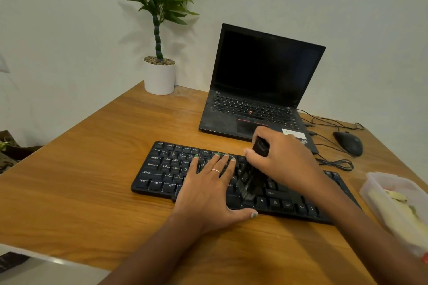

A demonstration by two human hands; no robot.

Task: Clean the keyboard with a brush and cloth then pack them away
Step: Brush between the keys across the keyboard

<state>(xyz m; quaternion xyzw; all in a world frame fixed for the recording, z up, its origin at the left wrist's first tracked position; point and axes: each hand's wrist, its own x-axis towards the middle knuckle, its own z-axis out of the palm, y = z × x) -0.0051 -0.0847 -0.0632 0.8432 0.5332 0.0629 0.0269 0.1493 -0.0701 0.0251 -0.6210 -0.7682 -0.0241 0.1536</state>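
Observation:
A black keyboard [166, 166] lies across the middle of the wooden desk [92, 169]. My left hand [208, 187] rests flat on its keys, fingers spread, thumb at the front edge. My right hand [280, 157] grips the black handle of a brush [251, 180]. The blurred bristles touch the keys right of centre. A yellow cloth [393, 203] lies inside a clear plastic box [379, 183] at the desk's right edge.
An open black laptop [259, 90] stands behind the keyboard. A black mouse [348, 142] and tangled cables [333, 164] lie to its right. A potted plant in a white pot [159, 76] stands at the back corner by the wall.

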